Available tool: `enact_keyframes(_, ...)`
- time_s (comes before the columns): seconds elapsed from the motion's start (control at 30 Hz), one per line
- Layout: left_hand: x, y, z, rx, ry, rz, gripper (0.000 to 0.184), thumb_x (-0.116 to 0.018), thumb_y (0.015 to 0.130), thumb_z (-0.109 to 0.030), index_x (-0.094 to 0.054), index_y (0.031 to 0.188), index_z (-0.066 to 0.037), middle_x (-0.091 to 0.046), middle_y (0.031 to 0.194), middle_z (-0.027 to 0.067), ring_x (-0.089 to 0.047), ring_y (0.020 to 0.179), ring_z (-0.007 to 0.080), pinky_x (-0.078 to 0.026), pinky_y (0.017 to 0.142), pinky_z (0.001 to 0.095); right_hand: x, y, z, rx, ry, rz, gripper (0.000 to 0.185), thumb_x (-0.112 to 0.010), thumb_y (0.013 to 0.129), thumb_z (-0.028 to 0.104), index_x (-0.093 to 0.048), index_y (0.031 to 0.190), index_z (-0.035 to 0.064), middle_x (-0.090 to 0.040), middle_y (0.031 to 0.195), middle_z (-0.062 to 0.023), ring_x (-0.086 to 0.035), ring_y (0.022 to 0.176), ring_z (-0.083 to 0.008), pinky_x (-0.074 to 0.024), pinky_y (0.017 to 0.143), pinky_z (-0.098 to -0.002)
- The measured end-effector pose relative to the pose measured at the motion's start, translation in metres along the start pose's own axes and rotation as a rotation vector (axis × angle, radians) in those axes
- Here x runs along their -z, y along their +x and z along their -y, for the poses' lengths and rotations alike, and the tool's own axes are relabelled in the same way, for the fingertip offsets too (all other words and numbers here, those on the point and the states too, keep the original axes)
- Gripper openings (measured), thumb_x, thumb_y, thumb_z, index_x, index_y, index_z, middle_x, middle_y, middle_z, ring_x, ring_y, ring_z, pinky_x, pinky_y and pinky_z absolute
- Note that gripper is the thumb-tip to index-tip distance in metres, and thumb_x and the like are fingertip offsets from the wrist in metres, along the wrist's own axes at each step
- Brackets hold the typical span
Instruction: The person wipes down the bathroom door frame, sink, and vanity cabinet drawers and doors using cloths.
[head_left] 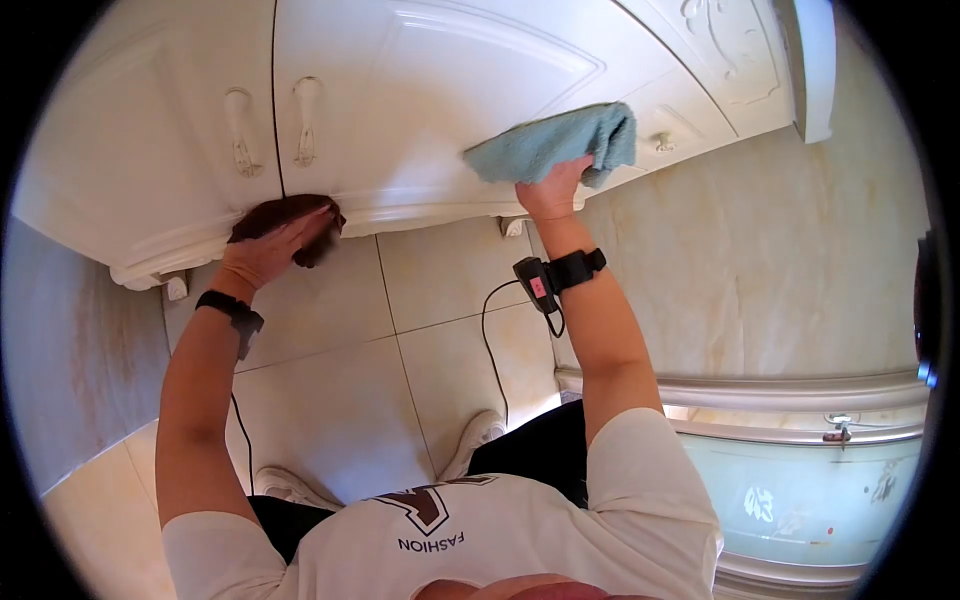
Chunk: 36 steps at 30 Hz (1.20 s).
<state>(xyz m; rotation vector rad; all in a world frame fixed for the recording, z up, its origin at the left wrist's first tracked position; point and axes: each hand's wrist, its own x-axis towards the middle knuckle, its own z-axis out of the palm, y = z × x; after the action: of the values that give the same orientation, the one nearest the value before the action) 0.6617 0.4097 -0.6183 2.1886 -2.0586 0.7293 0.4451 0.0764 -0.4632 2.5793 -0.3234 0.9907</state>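
Note:
My left hand (268,255) presses a dark brown cloth (285,212) against the lower edge of a white cabinet (400,110), just below the gap between two doors. The cloth bunches under my fingers and hangs a little past them. Further right, my right hand (553,188) grips a light blue-green cloth (550,140) that lies spread against the cabinet front, near its lower edge. Its right end is folded up around my fingers, and most of the fingertips are hidden by it.
Two long handles (305,122) stand out from the doors, and a small knob (663,142) is at the right. Black cables run from both wrist devices (537,284). Tiled floor (330,330) lies below. A glass-panelled sliding door (790,490) is at the lower right.

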Motion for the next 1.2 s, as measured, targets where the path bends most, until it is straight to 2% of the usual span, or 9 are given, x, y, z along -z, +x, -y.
enact_keyframes(0.03,0.000,0.000,0.000,0.001,-0.001,0.000,0.067,-0.045,0.081,-0.006,-0.036,0.145,-0.022,-0.027,0.153,-0.0088,-0.035,0.133,0.0066,-0.039,0.104,0.0227,0.002,-0.004,0.005,0.072,-0.089,0.018,0.037,-0.063,0.075,0.027,-0.065,0.108,0.0100,-0.061,0.110,-0.0145,-0.049,0.109,-0.0408,-0.0311,0.098,-0.0545)
enact_keyframes(0.13,0.005,0.004,-0.002,-0.016,0.025,-0.006,0.068,-0.044,0.082,-0.006,-0.033,0.147,-0.022,-0.023,0.154,-0.0088,-0.035,0.134,0.0071,-0.039,0.102,0.0213,0.002,-0.014,0.018,-0.047,0.098,0.213,0.039,-0.062,0.076,0.021,-0.062,0.113,0.0100,-0.056,0.121,-0.0168,-0.042,0.117,-0.0436,-0.0241,0.097,-0.0627)
enact_keyframes(0.2,0.013,0.006,-0.001,0.066,-0.178,0.347,0.069,-0.042,0.083,-0.006,-0.029,0.148,-0.022,-0.019,0.156,-0.0090,-0.035,0.134,0.0093,-0.039,0.103,0.0232,-0.006,-0.026,0.022,-0.014,0.077,0.189,0.039,-0.063,0.075,0.021,-0.063,0.113,0.0102,-0.056,0.121,-0.0168,-0.043,0.116,-0.0438,-0.0257,0.097,-0.0624)
enact_keyframes(0.3,0.011,0.004,0.000,0.008,-0.101,0.164,0.071,-0.042,0.083,-0.004,-0.025,0.149,-0.022,-0.015,0.156,-0.0086,-0.036,0.134,0.0099,-0.040,0.103,0.0243,-0.013,-0.044,0.024,0.021,0.037,0.178,0.038,-0.064,0.075,0.022,-0.063,0.111,0.0105,-0.058,0.120,-0.0168,-0.045,0.116,-0.0441,-0.0283,0.099,-0.0613)
enact_keyframes(0.57,0.005,0.002,-0.001,0.031,-0.082,0.193,0.070,-0.041,0.083,-0.002,-0.025,0.149,-0.021,-0.016,0.156,-0.0078,-0.038,0.133,0.0099,-0.040,0.103,0.0244,-0.022,-0.058,0.024,-0.079,0.192,0.190,0.053,-0.065,0.076,0.028,-0.057,0.123,0.0040,-0.050,0.131,-0.0213,-0.040,0.124,-0.0428,-0.0219,0.104,-0.0622)
enact_keyframes(0.67,0.004,0.001,0.000,0.011,-0.042,0.113,0.069,-0.042,0.083,-0.002,-0.028,0.148,-0.020,-0.018,0.156,-0.0078,-0.041,0.129,0.0080,-0.042,0.101,0.0237,-0.010,-0.043,0.020,0.004,0.025,0.038,0.043,-0.064,0.077,0.022,-0.061,0.118,0.0099,-0.053,0.128,-0.0184,-0.036,0.125,-0.0465,-0.0211,0.101,-0.0648)
enact_keyframes(0.8,0.003,-0.001,-0.004,0.027,0.043,0.028,0.069,-0.044,0.082,-0.004,-0.030,0.148,-0.021,-0.021,0.155,-0.0073,-0.048,0.122,0.0055,-0.046,0.094,0.0220,0.021,0.034,-0.003,0.005,-0.332,-0.149,0.056,-0.066,0.075,0.031,-0.054,0.123,0.0062,-0.046,0.136,-0.0201,-0.035,0.126,-0.0469,-0.0206,0.103,-0.0628)
enact_keyframes(1.07,-0.012,-0.004,-0.004,0.031,0.102,0.071,0.071,-0.048,0.080,-0.008,-0.033,0.146,-0.029,-0.025,0.153,-0.0092,-0.051,0.117,0.0031,-0.050,0.087,0.0225,0.028,0.085,-0.010,-0.128,-0.257,-0.390,0.033,-0.061,0.078,0.025,-0.063,0.105,0.0056,-0.058,0.117,-0.0168,-0.044,0.115,-0.0413,-0.0271,0.095,-0.0582)
enact_keyframes(1.2,0.005,0.004,-0.004,0.018,0.193,-0.070,0.070,-0.049,0.079,-0.010,-0.036,0.144,-0.029,-0.027,0.152,-0.0104,-0.050,0.117,0.0027,-0.051,0.087,0.0233,-0.026,0.021,-0.026,-0.108,-0.103,-0.311,0.023,-0.061,0.075,0.010,-0.063,0.098,0.0043,-0.062,0.099,-0.0173,-0.054,0.093,-0.0420,-0.0415,0.083,-0.0479)
